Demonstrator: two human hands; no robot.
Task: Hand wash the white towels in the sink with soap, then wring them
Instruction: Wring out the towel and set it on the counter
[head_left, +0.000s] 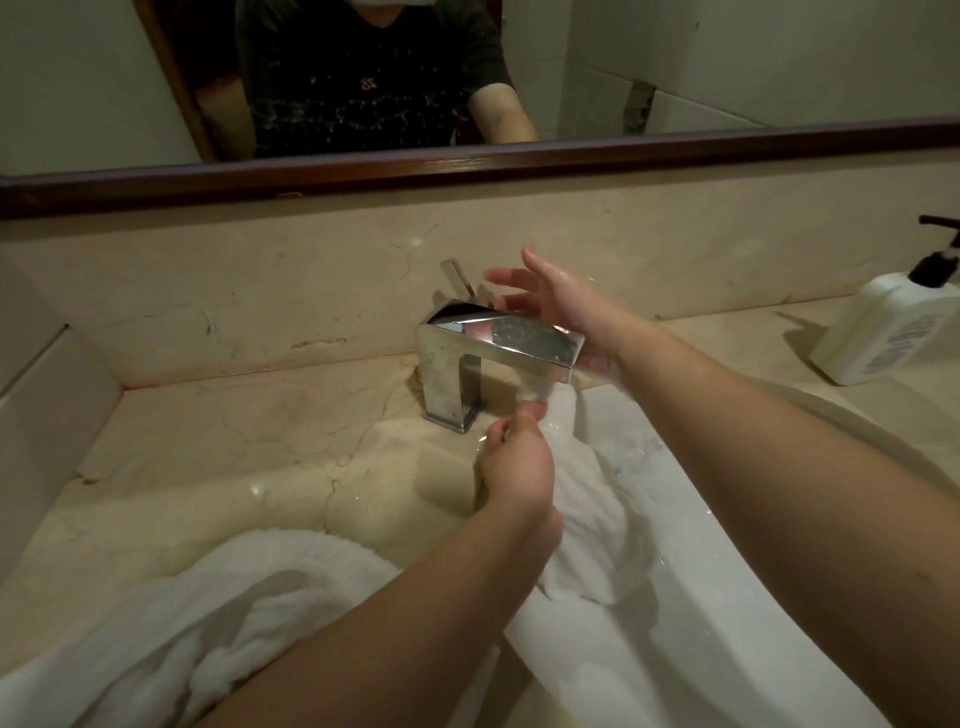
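Nearest to the person, at 7 o'clock, one white towel (218, 613) lies bunched on the marble counter (208, 447), beside the sink (727, 597). In the basin a second towel (597, 519) hangs wet, and the left hand (514, 467) pinches its top edge, fingers curled, just under the spout. Farther, at 12 o'clock, the right hand (561, 306) is spread, fingers apart, beside the faucet (493, 348) and near its lever (460, 278). The step seems to be wetting the towel. Next the right hand probably must set the lever, then reach the soap bottle (888, 327) at 2 o'clock.
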